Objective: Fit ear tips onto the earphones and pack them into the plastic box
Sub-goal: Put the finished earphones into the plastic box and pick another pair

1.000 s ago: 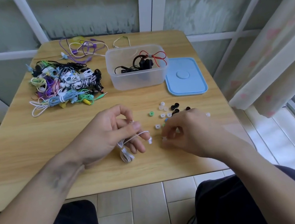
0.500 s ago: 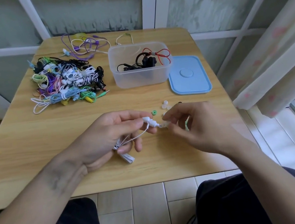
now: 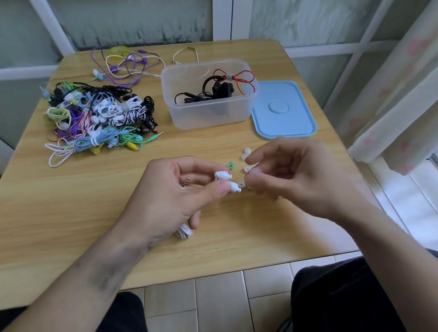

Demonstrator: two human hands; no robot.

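Wood-grain laminate covers the desk point(image 3: 40, 213), which stands against a frosted window wall with a pale curtain point(image 3: 407, 76) hanging at the right. On the far left of the desk lies a large pile of bundled earphones point(image 3: 98, 119) in white, blue, green, purple and black; loose purple and cream cables point(image 3: 127, 64) lie behind it. A clear plastic box point(image 3: 210, 96) stands at the far centre, open, with black and red earphones point(image 3: 219, 86) inside. Its blue lid point(image 3: 282, 109) lies flat on the desk, touching the right side of the box.

The left hand point(image 3: 172, 198) is raised over the near centre of the desk. Its thumb and fingers are clenched on a pair of white earphones point(image 3: 226, 180), with both earbuds pointing right; the metal plug point(image 3: 185, 182) shows between the fingers, and the coiled white cable point(image 3: 184, 231) hangs below the palm. The right hand point(image 3: 295, 176) is just beside the earbuds, fingers curled, pinching a small white ear tip point(image 3: 249, 167); the grip is partly blurred.

Loose ear tips lie on the desk between the hands: a green one point(image 3: 230, 166) and a white one point(image 3: 246, 152). Others are hidden by the right hand.
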